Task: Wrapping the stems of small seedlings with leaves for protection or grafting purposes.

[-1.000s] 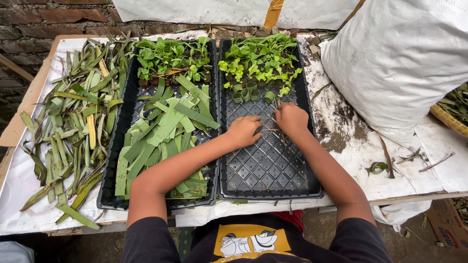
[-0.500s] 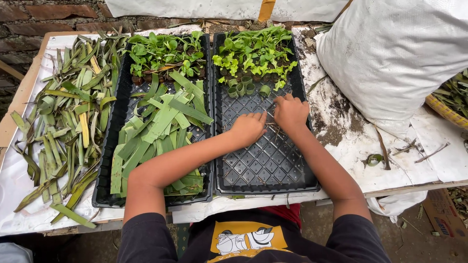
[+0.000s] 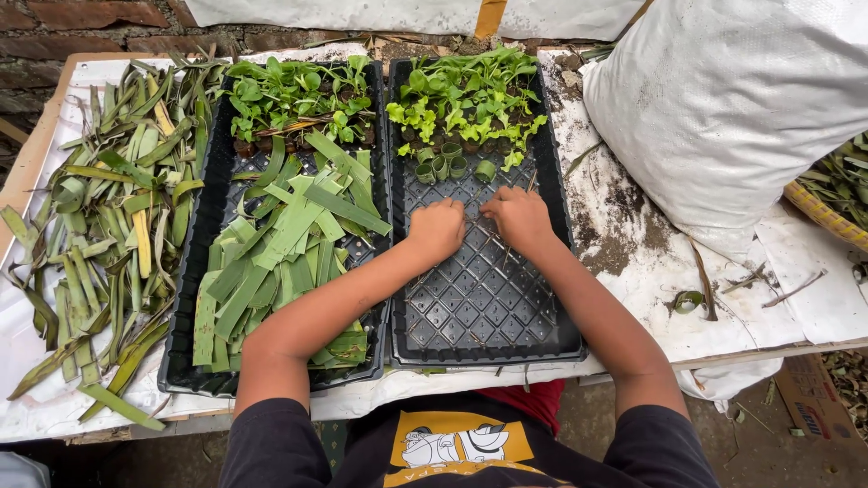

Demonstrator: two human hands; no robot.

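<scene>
Left hand (image 3: pixel 438 229): curled into a loose fist on the black seedling tray (image 3: pixel 488 307).
Right hand (image 3: pixel 517 217): fingers bunched together, beside it.
Rolled leaf cups (image 3: pixel 448 166): just beyond both hands.

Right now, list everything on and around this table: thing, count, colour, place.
Right tray: one, black, gridded, in front of the person, near part bare.
Left tray: one, black, beside it to the left.
Seedlings: many, green, far ends of both trays.
Leaf rings: several, green, rolled, in the right tray just below its seedlings.
Cut leaf strips: a heap, green, in the left tray.
Long leaves: a pile, green and yellowing, on the table's left end.
Table cover: white, soil-stained.
Sack: one, white, far right of the table.
Brick wall: behind the table.
Left hand: closed, on the right tray's grid.
Right hand: closed, beside it; what the hands hold is hidden.
</scene>
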